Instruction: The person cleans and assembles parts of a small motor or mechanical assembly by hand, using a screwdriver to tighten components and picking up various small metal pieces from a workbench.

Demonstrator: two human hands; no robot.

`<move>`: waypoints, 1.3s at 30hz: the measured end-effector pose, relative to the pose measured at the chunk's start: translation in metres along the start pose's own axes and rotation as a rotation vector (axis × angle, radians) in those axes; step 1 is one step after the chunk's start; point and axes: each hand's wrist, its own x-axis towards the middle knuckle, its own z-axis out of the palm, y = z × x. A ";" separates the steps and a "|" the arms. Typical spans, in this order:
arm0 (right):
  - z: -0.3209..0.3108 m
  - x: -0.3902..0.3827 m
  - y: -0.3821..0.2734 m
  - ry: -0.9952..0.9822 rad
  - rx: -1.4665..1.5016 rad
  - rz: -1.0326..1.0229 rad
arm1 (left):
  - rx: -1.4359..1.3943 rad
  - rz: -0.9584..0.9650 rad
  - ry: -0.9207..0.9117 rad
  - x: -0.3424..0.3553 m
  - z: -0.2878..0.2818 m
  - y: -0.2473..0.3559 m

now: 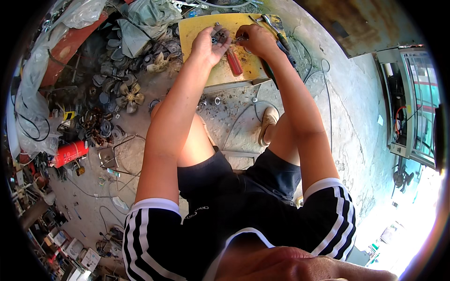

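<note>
A small dark metal part (220, 35) is held in the left hand (207, 47), above the far half of a worn yellow board (199, 25); the palm is turned up and the fingers are curled round the part. A small metal piece (241, 39) is seen at the fingertips of the right hand (257, 40), which is turned knuckles up just beside the left; the fingers are drawn in, but whether the piece is pinched or only touched cannot be told. For good control, the dark part should be seated firmly in the left palm, with its worked side left uncovered, and force from the right should be applied lightly and in line. Both hands should be kept low over the board, so that a slipped piece is caught there. The red-handled screwdriver (235, 64) lies on the board, nearer the body, and is best left within reach but clear of the wrists. A ratchet-like tool (267, 19) and blue-handled pliers (287, 54) are laid along the right edge. On the floor to the left, a fan blade (130, 97) is placed among loose scrap parts (105, 126).
</note>
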 end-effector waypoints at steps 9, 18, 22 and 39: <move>-0.010 0.000 0.010 0.056 0.283 -0.030 | 0.041 -0.021 -0.074 0.004 -0.002 0.000; -0.025 -0.019 0.013 -0.026 -0.131 -0.048 | -0.149 -0.207 -0.106 0.004 0.003 -0.009; -0.019 -0.029 0.007 -0.018 -0.228 -0.059 | -0.093 -0.152 -0.112 0.002 0.002 -0.004; -0.018 -0.028 0.020 -0.036 -0.038 -0.141 | -0.033 -0.139 -0.126 -0.002 -0.003 -0.002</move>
